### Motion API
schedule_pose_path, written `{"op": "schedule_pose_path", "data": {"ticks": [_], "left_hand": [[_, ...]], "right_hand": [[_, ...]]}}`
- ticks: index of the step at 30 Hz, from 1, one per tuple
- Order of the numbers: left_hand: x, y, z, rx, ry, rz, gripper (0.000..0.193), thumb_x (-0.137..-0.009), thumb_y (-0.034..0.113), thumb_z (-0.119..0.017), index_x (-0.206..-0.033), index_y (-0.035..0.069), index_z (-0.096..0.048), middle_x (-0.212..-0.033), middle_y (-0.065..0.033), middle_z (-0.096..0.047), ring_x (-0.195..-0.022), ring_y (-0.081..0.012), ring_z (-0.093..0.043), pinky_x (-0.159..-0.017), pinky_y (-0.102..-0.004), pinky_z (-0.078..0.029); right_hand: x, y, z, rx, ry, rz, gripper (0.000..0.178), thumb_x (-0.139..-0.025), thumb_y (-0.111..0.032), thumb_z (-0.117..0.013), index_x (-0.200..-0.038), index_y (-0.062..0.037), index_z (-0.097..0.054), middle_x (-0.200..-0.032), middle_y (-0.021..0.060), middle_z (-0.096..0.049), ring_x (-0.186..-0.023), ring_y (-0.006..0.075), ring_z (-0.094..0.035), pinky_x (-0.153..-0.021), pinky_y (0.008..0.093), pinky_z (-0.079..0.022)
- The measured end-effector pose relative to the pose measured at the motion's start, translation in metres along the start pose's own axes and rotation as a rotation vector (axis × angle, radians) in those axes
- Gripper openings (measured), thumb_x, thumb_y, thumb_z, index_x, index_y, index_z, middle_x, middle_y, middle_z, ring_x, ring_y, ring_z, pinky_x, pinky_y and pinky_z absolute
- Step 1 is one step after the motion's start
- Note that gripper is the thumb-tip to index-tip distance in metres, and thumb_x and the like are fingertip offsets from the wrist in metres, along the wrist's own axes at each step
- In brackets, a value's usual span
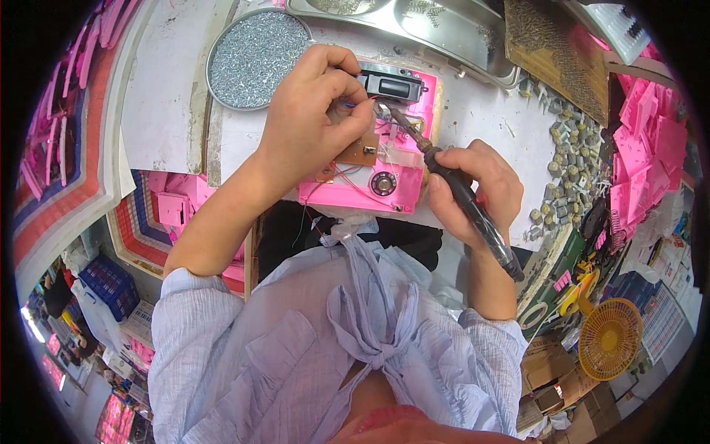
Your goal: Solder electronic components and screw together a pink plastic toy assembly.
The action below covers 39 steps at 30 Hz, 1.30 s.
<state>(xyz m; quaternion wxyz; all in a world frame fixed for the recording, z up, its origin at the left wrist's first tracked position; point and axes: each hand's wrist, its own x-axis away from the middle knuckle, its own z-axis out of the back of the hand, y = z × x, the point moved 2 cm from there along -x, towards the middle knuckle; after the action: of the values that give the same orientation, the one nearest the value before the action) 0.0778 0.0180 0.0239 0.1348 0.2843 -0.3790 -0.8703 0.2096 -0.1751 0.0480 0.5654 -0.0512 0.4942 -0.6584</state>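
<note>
A pink plastic housing lies in front of me with thin wires, a brown circuit board and a round black-and-silver part inside it. Across its far end sits a black rectangular part. My left hand reaches over the housing, thumb and fingers pinched on a thin wire beside that part; the fingers partly hide it. In my right hand is a soldering iron with a black handle. Its tip points up and left, close to the left fingertips; whether it touches anything I cannot tell.
A round tray of small silver screws stands at the far left, metal trays behind. Small cylindrical motors are heaped at the right, pink plastic pieces beyond them. A yellow basket is at lower right.
</note>
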Motion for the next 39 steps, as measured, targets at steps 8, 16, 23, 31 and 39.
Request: {"op": "schedule_pose_path", "data": {"ticks": [8, 16, 23, 31, 39], "left_hand": [[0.0013, -0.0012, -0.0004, -0.003, -0.005, 0.003, 0.014, -0.077, 0.005, -0.08, -0.085, 0.001, -0.069, -0.107, -0.0113, -0.062, -0.089, -0.0235, -0.065, -0.074, -0.0324, -0.054], [0.0028, -0.0031, -0.0014, -0.018, 0.0, -0.022, 0.013, -0.08, 0.003, -0.079, -0.086, 0.001, -0.069, -0.108, -0.0105, -0.064, -0.09, -0.0206, -0.064, -0.074, -0.0296, -0.052], [0.0037, -0.0043, -0.0027, -0.025, 0.009, -0.044, 0.013, -0.08, 0.003, -0.079, -0.086, 0.001, -0.068, -0.108, -0.0107, -0.064, -0.089, -0.0207, -0.064, -0.073, -0.0298, -0.052], [0.0042, -0.0031, -0.0019, -0.018, 0.002, -0.02, 0.012, -0.081, 0.003, -0.079, -0.087, 0.001, -0.069, -0.108, -0.0112, -0.064, -0.093, -0.0217, -0.064, -0.078, -0.0312, -0.052], [0.004, -0.0019, -0.0038, -0.021, 0.027, -0.019, 0.014, -0.079, 0.005, -0.079, -0.086, 0.0, -0.068, -0.105, -0.0119, -0.062, -0.089, -0.0245, -0.064, -0.074, -0.0334, -0.054]], "right_hand": [[-0.0022, 0.0019, -0.0057, 0.001, -0.011, -0.042, 0.028, -0.07, -0.001, -0.079, -0.096, -0.0052, -0.07, -0.068, 0.0042, -0.062, -0.053, 0.0183, -0.053, -0.049, 0.0299, -0.042], [-0.0045, 0.0029, -0.0055, 0.019, -0.027, -0.01, 0.026, -0.074, -0.002, -0.078, -0.097, -0.0023, -0.068, -0.072, 0.0074, -0.065, -0.056, 0.0167, -0.055, -0.05, 0.0284, -0.042], [-0.0038, 0.0028, -0.0042, 0.024, -0.041, -0.005, 0.025, -0.075, -0.003, -0.078, -0.098, -0.0005, -0.067, -0.074, 0.009, -0.066, -0.056, 0.0156, -0.055, -0.051, 0.0275, -0.041], [-0.0052, 0.002, -0.0054, 0.007, 0.002, -0.014, 0.027, -0.07, 0.0, -0.079, -0.095, -0.0042, -0.071, -0.071, 0.0047, -0.065, -0.054, 0.0183, -0.054, -0.049, 0.0299, -0.043], [-0.0038, 0.0029, -0.0056, 0.003, 0.002, -0.012, 0.028, -0.071, -0.001, -0.079, -0.097, -0.0051, -0.071, -0.073, 0.0046, -0.066, -0.055, 0.0181, -0.054, -0.049, 0.0298, -0.043]]}}
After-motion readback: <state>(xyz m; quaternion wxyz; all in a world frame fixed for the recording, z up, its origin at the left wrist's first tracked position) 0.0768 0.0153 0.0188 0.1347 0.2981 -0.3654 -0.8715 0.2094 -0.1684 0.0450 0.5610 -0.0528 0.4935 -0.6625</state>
